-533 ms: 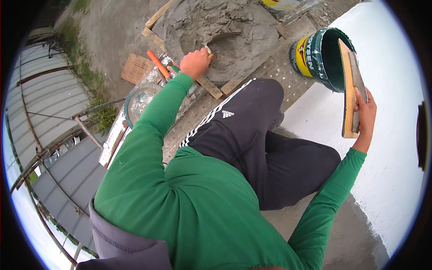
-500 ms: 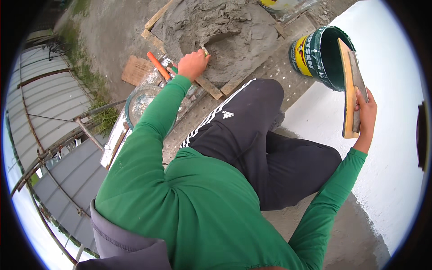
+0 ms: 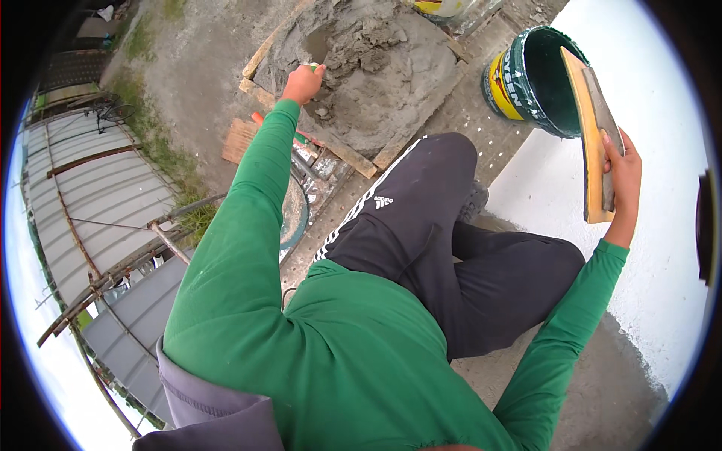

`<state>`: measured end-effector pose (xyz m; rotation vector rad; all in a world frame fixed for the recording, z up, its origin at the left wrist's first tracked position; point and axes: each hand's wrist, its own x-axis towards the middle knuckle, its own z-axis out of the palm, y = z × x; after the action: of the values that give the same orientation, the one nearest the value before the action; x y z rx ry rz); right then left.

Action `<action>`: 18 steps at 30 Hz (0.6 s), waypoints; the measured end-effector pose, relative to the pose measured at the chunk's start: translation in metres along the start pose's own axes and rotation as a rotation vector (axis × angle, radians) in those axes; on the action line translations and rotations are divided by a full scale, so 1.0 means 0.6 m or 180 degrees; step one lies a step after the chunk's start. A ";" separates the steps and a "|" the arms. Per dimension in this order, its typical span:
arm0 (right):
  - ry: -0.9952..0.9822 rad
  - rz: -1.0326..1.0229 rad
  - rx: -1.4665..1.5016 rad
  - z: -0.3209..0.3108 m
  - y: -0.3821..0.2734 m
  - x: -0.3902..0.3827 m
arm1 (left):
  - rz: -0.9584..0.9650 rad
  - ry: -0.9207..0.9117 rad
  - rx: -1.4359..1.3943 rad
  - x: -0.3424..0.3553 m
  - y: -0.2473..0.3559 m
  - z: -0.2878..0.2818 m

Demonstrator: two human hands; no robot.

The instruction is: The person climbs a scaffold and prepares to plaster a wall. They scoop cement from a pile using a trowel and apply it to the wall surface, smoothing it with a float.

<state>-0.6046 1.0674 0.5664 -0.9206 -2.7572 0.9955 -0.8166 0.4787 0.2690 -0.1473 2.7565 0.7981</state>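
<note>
My left hand (image 3: 303, 84) is closed on a small light-green handle (image 3: 313, 66), apparently a trowel's, at the left part of a grey mortar pile (image 3: 391, 90) in a wood-edged box (image 3: 357, 161); its blade is hard to make out. My right hand (image 3: 620, 169) grips a pale wooden float (image 3: 590, 184) with a grey handle piece, held upright before a dark green and yellow bucket (image 3: 511, 83). An orange-handled tool (image 3: 259, 118) lies partly hidden behind my left forearm.
My bent legs (image 3: 398, 218) rest on a concrete-stained platform (image 3: 481, 128). A white wall or ledge (image 3: 654, 248) rises at right. At left are metal scaffold bars (image 3: 169, 240), corrugated sheeting (image 3: 98, 195), grass and a bicycle (image 3: 105, 113). Another bucket (image 3: 432, 7) stands beyond the box.
My left hand has moved forward and leftward over the mortar with the handle. My right hand and the float appear slightly further right. The whole view has shifted a little.
</note>
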 end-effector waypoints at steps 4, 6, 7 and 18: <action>-0.0002 -0.0057 0.0005 0.009 -0.024 0.001 | 0.0245 -0.0215 0.0061 -0.054 0.034 0.081; -0.0011 -0.0045 0.0057 0.011 -0.027 0.000 | 0.0294 -0.0375 0.0353 -0.091 0.023 0.096; -0.0007 -0.0034 0.0073 0.010 -0.025 0.000 | 0.0440 -0.0455 0.0575 -0.112 0.028 0.084; -0.0012 0.0033 -0.0046 -0.001 -0.006 -0.006 | 0.0611 0.0205 0.1453 -0.008 -0.059 -0.124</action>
<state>-0.6031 1.0634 0.5697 -0.9367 -2.7691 0.9813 -0.8228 0.4089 0.3128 0.1866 2.9605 0.1882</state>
